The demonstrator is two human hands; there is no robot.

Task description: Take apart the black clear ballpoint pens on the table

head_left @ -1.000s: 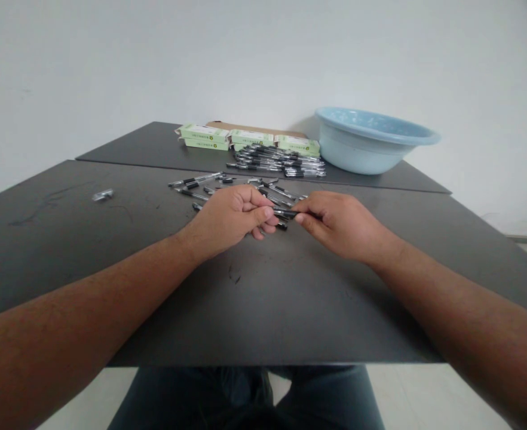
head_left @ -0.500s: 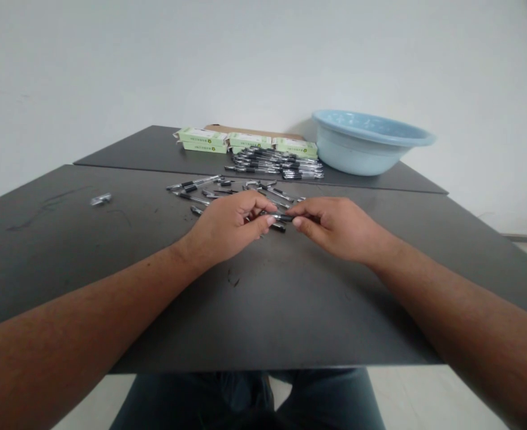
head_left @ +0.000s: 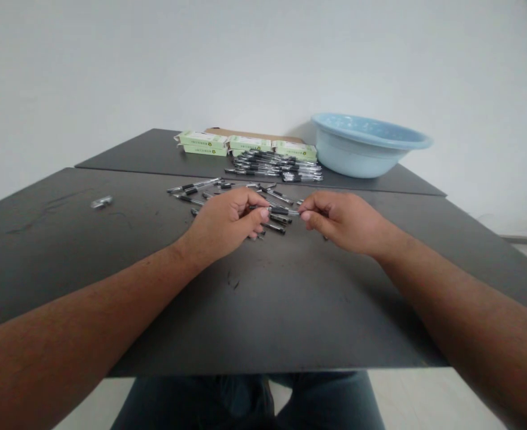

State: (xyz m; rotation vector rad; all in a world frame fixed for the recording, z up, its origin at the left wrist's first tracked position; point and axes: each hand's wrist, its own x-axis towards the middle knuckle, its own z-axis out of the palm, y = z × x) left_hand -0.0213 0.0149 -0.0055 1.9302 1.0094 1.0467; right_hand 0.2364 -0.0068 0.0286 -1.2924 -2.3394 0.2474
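Between my two hands a clear pen with a black grip (head_left: 281, 211) is held level above the table. My left hand (head_left: 234, 218) pinches its left end between thumb and fingers; that end is partly hidden. My right hand (head_left: 339, 221) pinches the clear right part of the same pen. Under and behind my hands lie several loose pens (head_left: 194, 186) and pen parts, pointing different ways. One black-ended piece (head_left: 274, 228) lies just below the held pen. The fingers of my left hand cover some of these parts.
A pile of pens (head_left: 267, 162) lies farther back, before light green boxes (head_left: 205, 143). A blue basin (head_left: 362, 155) stands at the back right. Small clear pieces (head_left: 101, 202) lie on the dark table (head_left: 245, 322) at left. A wall rises behind.
My right hand has shifted slightly right along the pen, and its black grip now shows between the hands. My left hand stays nearly in place. The view has tilted slightly.
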